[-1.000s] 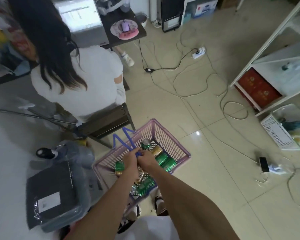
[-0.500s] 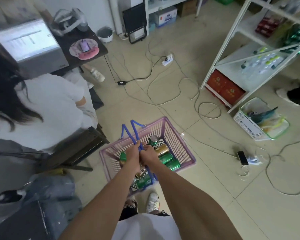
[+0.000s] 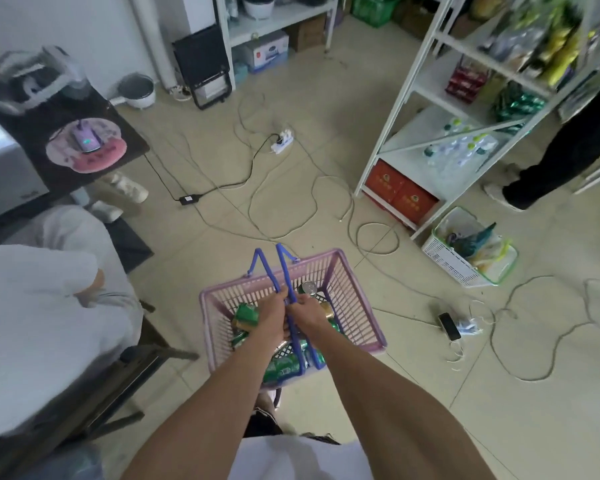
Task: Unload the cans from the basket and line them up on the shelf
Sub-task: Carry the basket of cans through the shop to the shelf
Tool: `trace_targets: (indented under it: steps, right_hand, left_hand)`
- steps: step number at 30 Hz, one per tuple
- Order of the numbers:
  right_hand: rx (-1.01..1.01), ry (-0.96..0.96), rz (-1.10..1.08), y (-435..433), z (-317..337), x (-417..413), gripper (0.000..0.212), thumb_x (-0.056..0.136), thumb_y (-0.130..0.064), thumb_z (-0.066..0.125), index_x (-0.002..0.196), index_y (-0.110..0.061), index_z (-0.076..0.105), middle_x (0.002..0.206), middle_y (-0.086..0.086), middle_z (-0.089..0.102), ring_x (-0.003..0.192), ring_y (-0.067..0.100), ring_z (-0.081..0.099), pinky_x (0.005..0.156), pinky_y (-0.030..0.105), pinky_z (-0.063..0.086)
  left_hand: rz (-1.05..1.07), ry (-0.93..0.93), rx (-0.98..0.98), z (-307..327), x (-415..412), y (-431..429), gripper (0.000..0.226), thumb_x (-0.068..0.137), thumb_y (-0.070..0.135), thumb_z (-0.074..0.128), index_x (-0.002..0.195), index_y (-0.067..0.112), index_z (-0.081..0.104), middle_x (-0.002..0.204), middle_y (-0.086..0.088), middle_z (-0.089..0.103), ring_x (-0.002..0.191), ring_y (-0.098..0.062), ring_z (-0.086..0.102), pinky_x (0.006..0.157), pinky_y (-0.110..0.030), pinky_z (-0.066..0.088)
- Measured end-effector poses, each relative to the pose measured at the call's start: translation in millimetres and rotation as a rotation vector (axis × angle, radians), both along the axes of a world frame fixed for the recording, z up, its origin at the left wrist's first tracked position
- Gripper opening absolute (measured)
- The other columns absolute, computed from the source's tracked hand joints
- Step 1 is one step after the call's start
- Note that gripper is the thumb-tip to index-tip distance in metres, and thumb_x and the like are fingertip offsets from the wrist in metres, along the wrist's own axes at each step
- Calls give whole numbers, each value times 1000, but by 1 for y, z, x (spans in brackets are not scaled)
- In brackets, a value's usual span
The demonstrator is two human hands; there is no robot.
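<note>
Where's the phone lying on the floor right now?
In the head view, the phone lies on the tiles right of the pink basket, among white cables.

Beige tiled floor [image 3: 326, 168], tangled cables [image 3: 281, 202], power strip [image 3: 283, 142], white basket [image 3: 465, 254] (beside shelf [image 3: 413, 98])

basket [image 3: 357, 306] carried forward; shelf [image 3: 426, 109] now nearer

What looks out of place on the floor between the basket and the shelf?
Loose cables snake across the tiles from a power strip, and a phone lies on the floor right of the pink basket: trip hazards on the way to the white shelf.
</note>
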State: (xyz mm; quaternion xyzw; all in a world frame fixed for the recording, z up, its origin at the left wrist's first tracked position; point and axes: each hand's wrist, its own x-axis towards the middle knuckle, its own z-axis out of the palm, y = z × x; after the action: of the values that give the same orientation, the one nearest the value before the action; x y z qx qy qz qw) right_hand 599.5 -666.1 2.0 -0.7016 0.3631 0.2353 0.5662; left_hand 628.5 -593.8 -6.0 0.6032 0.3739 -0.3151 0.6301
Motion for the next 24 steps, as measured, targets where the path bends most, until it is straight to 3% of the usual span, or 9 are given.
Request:
trace_targets:
  steps: [4, 9, 15, 18, 21, 24]
  right_hand:
    - [-6, 7, -38, -2, 12, 54, 23, 95, -11, 59, 115, -3, 66, 91, 23, 73, 80, 39, 75, 77, 56, 63]
    - [18, -2, -63, -13, 27, 113, 11, 95, -10, 59, 99, -8, 69, 64, 10, 69, 56, 26, 68, 69, 50, 65]
    - [11, -18, -99, -29, 30, 176, 11, 98, -14, 65, 106, -7, 66, 82, 14, 71, 72, 29, 71, 80, 52, 63]
    - [16, -28, -105, -39, 26, 205, 15, 98, -15, 64, 110, -7, 69, 76, 10, 72, 62, 25, 71, 73, 47, 65]
    - [32, -17, -80, -49, 20, 234, 16, 100, -18, 64, 111, -9, 70, 86, 14, 75, 72, 30, 76, 73, 46, 66]
    - [50, -22, -57, -64, 10, 268, 8, 99, -17, 64, 100, -14, 71, 81, 13, 75, 65, 28, 75, 64, 41, 66]
  left_hand:
    - [-63, -18, 15, 5, 60, -4, 35, 95, 40, 62, 80, 9, 69, 67, -11, 59, 62, -24, 58, 65, -39, 53]
    - [-116, -39, 23, 12, 123, -13, 35, 96, 39, 63, 81, 7, 70, 51, -6, 50, 42, -18, 48, 44, -26, 45]
    - [-159, -70, 49, 19, 189, -31, 31, 96, 37, 63, 87, 8, 68, 62, -6, 58, 48, -18, 55, 40, -23, 43]
    - [-185, -88, 53, 19, 219, -39, 31, 97, 36, 62, 90, 7, 70, 62, -6, 58, 49, -18, 55, 42, -24, 42]
    - [-191, -93, 83, 14, 248, -49, 31, 97, 35, 61, 92, 5, 71, 64, -7, 60, 53, -20, 56, 47, -28, 44]
    - [-171, -87, 124, 8, 280, -64, 30, 98, 33, 61, 94, 5, 71, 73, -10, 64, 62, -23, 60, 54, -33, 49]
